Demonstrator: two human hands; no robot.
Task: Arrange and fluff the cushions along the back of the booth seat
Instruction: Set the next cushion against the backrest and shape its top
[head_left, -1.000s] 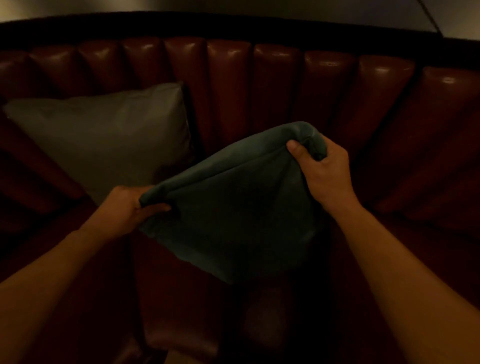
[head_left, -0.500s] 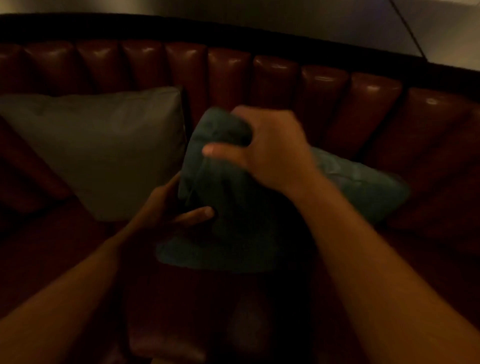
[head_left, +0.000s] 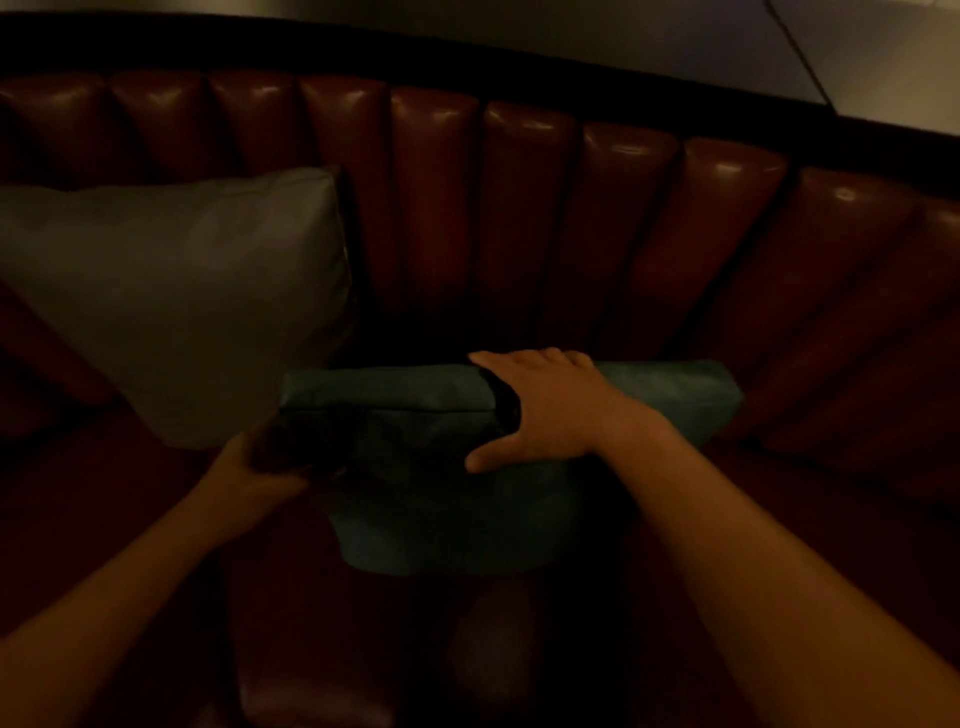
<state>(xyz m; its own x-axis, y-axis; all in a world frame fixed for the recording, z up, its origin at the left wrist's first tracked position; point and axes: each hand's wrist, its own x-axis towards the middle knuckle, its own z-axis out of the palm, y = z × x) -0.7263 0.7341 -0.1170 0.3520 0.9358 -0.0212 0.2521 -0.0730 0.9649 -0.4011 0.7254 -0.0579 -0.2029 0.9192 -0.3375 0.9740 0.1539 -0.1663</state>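
I'm standing the teal cushion (head_left: 447, 457) on the seat, just beside the grey cushion (head_left: 176, 291). My right hand (head_left: 550, 410) is clamping its top edge; my left hand (head_left: 260, 467) is gripping its left corner. Being short of the backrest (head_left: 519, 208), it is likely tipping backward on release.

Teal cushion (head_left: 426, 467): soft fabric, seam running along its top edge, standing on the booth seat (head_left: 104, 519) in front of the backrest (head_left: 519, 208), top edge roughly level, body sagging and creased toward the front. Grey cushion (head_left: 171, 296): larger, smooth, plump, propped upright and leaning against the backrest, to the left. Its lower right corner sits behind and touches the teal cushion's upper left corner. Lighting is dim.
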